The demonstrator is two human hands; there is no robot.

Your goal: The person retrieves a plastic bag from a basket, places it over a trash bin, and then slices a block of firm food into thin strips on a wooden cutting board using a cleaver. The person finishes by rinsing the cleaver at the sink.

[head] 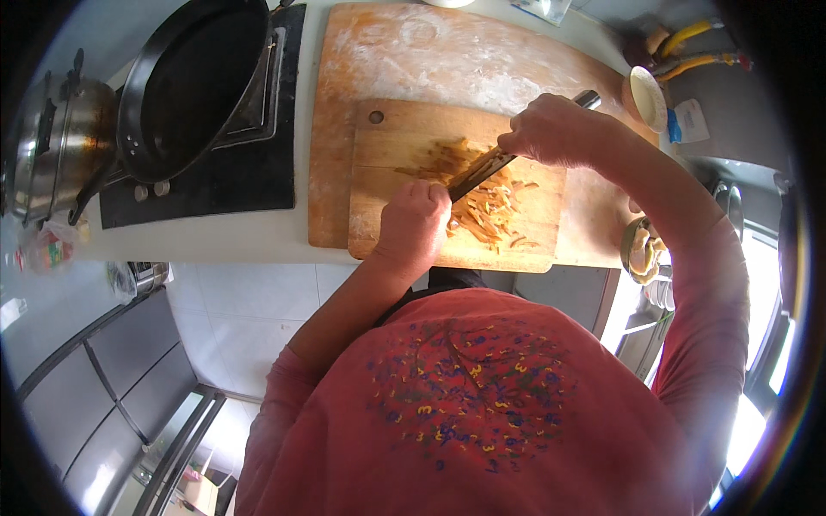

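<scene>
My right hand (555, 132) is closed around the handle of a kitchen knife (484, 171), whose metal handle end sticks out past the hand. The blade slants down over a pile of thin brown food strips (487, 213); some strips lie along or stick to it. My left hand (416, 219) is at the blade's far end, fingers bent, and touches it; whether it grips the blade is not clear. Under the strips lies a smaller wooden cutting board (381, 148) with a round hole, on top of a larger wooden board (335, 71) dusted with white powder.
A black frying pan (193, 84) stands over the black cooktop (258, 187) at left, beside a stainless steel pot (90, 142). At the right are a tilted bowl (647, 100) and a bowl holding pale food pieces (644, 255). The counter edge runs just before my body.
</scene>
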